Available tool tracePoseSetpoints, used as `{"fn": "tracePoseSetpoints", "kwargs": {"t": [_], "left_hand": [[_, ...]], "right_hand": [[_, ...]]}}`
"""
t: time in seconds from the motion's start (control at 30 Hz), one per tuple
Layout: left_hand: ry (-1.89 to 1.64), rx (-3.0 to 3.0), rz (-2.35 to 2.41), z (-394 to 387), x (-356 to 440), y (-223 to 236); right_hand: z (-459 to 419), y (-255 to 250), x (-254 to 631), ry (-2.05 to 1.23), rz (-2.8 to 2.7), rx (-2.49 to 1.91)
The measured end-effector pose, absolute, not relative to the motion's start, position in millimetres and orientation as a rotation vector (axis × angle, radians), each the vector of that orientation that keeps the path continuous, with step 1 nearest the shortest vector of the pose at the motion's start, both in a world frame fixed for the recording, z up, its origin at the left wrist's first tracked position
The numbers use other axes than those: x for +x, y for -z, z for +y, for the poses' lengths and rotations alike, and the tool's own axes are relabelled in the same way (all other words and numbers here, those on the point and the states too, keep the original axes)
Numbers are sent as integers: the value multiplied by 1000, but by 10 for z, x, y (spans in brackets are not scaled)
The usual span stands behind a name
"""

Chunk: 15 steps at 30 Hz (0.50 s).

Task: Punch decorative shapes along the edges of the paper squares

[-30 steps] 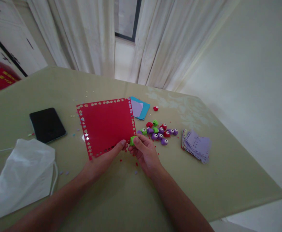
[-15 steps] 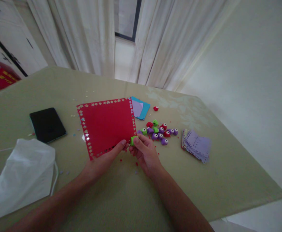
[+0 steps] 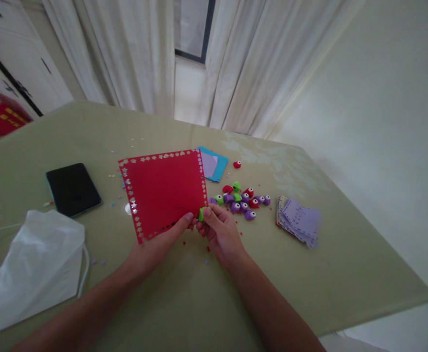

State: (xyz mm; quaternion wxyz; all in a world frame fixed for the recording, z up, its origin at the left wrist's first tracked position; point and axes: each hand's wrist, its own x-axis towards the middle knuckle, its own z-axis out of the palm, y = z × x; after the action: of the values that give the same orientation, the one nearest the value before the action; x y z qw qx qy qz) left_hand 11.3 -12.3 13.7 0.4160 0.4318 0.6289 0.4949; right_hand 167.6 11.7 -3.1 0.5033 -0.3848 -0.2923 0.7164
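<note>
A red sheet of paper is raised above the table, with punched stars, flowers and hearts along its edges. My left hand grips its lower edge, thumb on top. At the sheet's lower right corner, my right hand pinches a small green paper punch that sits against the paper's edge. Just beyond the right hand lies a cluster of purple, green and red paper punches, and a lone red punch sits farther back. Red paper bits are scattered below the hands.
Blue and lilac paper lies behind the red sheet. On the right is a stack of punched lilac paper. To the left are a black phone or tablet and a white bag with a cord. The table's right edge meets the wall.
Hands, red sheet and green punch stay nearly in place. The green punch looks slightly turned at the corner; the whole view has shifted a little.
</note>
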Motion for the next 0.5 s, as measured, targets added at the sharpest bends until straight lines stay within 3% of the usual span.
{"fn": "tracePoseSetpoints", "kwargs": {"t": [0.5], "left_hand": [[-1153, 1048, 1565, -95, 95, -141]], "right_hand": [[120, 70, 1686, -1663, -809, -996]]}}
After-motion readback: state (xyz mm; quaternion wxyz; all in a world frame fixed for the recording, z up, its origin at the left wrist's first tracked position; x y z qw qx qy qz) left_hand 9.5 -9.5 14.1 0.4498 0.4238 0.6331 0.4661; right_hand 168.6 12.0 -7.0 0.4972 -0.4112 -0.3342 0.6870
